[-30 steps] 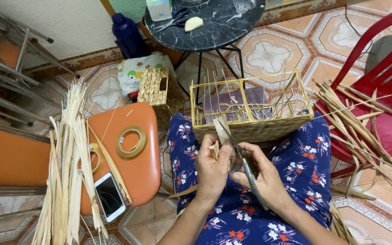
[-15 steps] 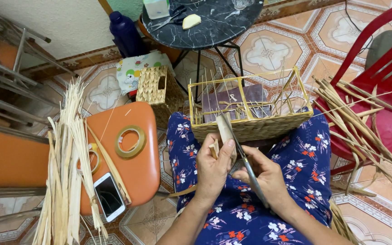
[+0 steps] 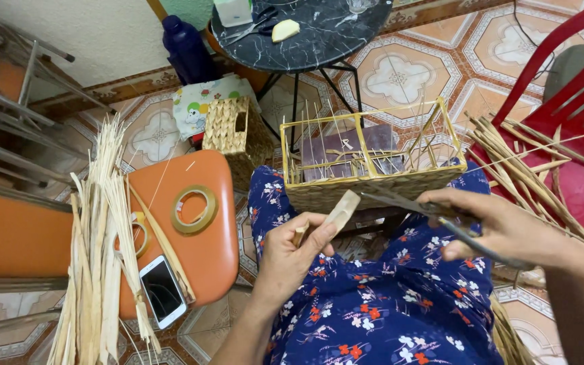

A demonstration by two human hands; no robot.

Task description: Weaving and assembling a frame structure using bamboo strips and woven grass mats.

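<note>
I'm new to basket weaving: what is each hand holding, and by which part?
The left hand pinches a pale flat strip near its lower end. The right hand grips dark scissors by the handles, blades pointing left.

I see one screen: a white-framed smartphone (image 3: 161, 290), dark and rectangular, lying at the orange stool's (image 3: 217, 250) near edge.

home craft corner: patterned floor tiles (image 3: 400, 74), plastic chair (image 3: 569, 101), reed bundles (image 3: 99, 243), half-woven basket (image 3: 373, 169).

Orange stool (image 3: 201, 260) carries tape rolls (image 3: 194, 209), phone (image 3: 162, 290) and pale strips (image 3: 96, 263)
</note>
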